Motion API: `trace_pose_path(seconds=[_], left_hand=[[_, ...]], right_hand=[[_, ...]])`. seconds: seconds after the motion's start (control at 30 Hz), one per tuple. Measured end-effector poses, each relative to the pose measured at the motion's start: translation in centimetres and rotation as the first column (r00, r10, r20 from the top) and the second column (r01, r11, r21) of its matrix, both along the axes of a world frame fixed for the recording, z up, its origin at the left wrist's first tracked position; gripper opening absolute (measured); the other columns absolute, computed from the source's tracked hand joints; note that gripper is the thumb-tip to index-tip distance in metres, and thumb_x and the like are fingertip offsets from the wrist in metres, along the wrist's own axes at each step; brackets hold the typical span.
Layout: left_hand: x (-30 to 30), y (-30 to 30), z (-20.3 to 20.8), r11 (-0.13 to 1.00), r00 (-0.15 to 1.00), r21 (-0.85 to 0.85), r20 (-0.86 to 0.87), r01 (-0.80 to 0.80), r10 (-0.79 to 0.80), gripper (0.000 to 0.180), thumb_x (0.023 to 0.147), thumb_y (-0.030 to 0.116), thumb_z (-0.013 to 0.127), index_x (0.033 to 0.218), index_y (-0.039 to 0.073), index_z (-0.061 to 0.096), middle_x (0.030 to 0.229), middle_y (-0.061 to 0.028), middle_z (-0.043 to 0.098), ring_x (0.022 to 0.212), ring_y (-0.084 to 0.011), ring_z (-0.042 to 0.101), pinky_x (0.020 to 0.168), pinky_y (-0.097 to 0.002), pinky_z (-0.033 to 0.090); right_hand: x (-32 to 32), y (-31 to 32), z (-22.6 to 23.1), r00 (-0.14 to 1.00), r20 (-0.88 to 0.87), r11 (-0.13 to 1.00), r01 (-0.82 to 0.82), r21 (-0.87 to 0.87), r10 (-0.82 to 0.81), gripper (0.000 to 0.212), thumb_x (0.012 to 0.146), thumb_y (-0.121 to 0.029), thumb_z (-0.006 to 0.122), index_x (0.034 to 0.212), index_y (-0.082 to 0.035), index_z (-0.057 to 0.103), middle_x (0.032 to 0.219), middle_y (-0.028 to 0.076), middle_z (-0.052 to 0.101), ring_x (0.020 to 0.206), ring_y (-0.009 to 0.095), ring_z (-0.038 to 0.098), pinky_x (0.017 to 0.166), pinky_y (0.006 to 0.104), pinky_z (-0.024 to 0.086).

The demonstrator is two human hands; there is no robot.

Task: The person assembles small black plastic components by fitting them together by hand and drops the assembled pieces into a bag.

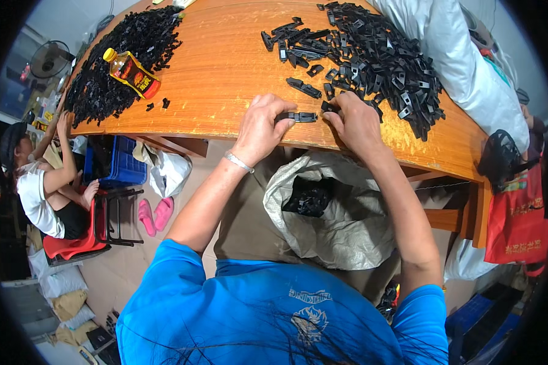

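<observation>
At the near edge of the table, my left hand (259,126) pinches a long black plastic part (302,117) between thumb and fingers, its free end pointing right. A short gap separates it from my right hand (358,125), whose fingers are closed on a small black plastic piece (329,107). Just beyond my hands lies a similar long black part (303,87). Farther right spreads a big heap of loose black plastic pieces (383,67), and several long parts (298,44) lie together at its left side.
The wooden table (225,67) also bears a heap of small black parts (128,36) at left, with a yellow-capped bottle (134,73) on it. An open woven sack (347,237) sits below my hands. Another person (45,188) sits at left. A white bag (463,67) lies at right.
</observation>
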State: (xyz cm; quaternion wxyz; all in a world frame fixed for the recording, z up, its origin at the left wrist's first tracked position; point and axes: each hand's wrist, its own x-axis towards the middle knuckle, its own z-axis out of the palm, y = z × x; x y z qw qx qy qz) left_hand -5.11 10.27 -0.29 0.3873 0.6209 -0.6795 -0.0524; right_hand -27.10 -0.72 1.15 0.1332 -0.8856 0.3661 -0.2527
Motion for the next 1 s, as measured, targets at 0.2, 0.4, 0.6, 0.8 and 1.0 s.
trace_pose_path(seconds=[0.2, 0.4, 0.6, 0.8, 1.0], left_hand=[[0.3, -0.3, -0.8, 0.999, 0.999, -0.025, -0.019, -0.039, 0.039, 0.023, 0.077, 0.008, 0.087, 0.097, 0.005, 0.077, 0.096, -0.0118, 0.068, 0.098, -0.0343, 0.062, 0.086, -0.0446, 0.051], [0.1, -0.9, -0.7, 1.000, 0.999, -0.002, -0.042, -0.012, 0.012, 0.022, 0.079, 0.008, 0.087, 0.097, 0.003, 0.076, 0.095, -0.0125, 0.068, 0.096, -0.0336, 0.064, 0.084, -0.0425, 0.051], [0.1, -1.3, -0.3, 0.999, 0.998, 0.031, -0.057, 0.014, -0.013, 0.019, 0.081, 0.009, 0.087, 0.096, 0.002, 0.077, 0.090, -0.0115, 0.067, 0.089, -0.0298, 0.066, 0.080, -0.0403, 0.052], [1.4, -1.3, 2.1, 0.914, 0.940, 0.363, -0.336, 0.182, -0.054, 0.029, 0.093, 0.013, 0.080, 0.120, 0.002, 0.075, 0.093, -0.0047, 0.074, 0.087, -0.0171, 0.069, 0.080, -0.0361, 0.055], [-0.5, -6.1, 0.6, 0.995, 0.995, 0.070, 0.081, -0.067, 0.061, 0.033, 0.091, 0.013, 0.077, 0.124, 0.012, 0.075, 0.104, -0.0161, 0.073, 0.098, -0.0366, 0.070, 0.087, -0.0433, 0.056]], right_hand=[[1.3, 1.0, 0.7, 0.985, 0.005, 0.985, -0.171, 0.020, 0.171, 0.021, 0.089, -0.018, 0.080, 0.106, -0.007, 0.077, 0.100, 0.013, 0.068, 0.091, 0.037, 0.071, 0.077, 0.0489, 0.057], [2.1, 0.5, -0.2, 0.977, 0.033, 0.977, -0.211, -0.029, 0.212, 0.015, 0.085, -0.016, 0.081, 0.095, -0.006, 0.075, 0.098, 0.012, 0.068, 0.085, 0.038, 0.071, 0.074, 0.0486, 0.057], [2.2, 0.8, -0.5, 0.971, -0.010, 0.964, -0.239, -0.112, 0.240, 0.015, 0.083, -0.019, 0.082, 0.085, -0.006, 0.074, 0.092, 0.013, 0.068, 0.079, 0.038, 0.071, 0.070, 0.0478, 0.057], [-2.6, 0.5, 4.7, 0.953, -0.200, 0.948, -0.170, 0.267, 0.228, 0.024, 0.083, -0.030, 0.083, 0.092, -0.008, 0.081, 0.093, 0.014, 0.072, 0.092, 0.036, 0.073, 0.080, 0.0491, 0.057], [2.8, -3.9, 1.3, 0.994, -0.077, 0.991, 0.064, -0.117, -0.073, 0.019, 0.087, -0.021, 0.079, 0.095, -0.003, 0.079, 0.104, 0.022, 0.074, 0.089, 0.041, 0.075, 0.080, 0.0485, 0.060]])
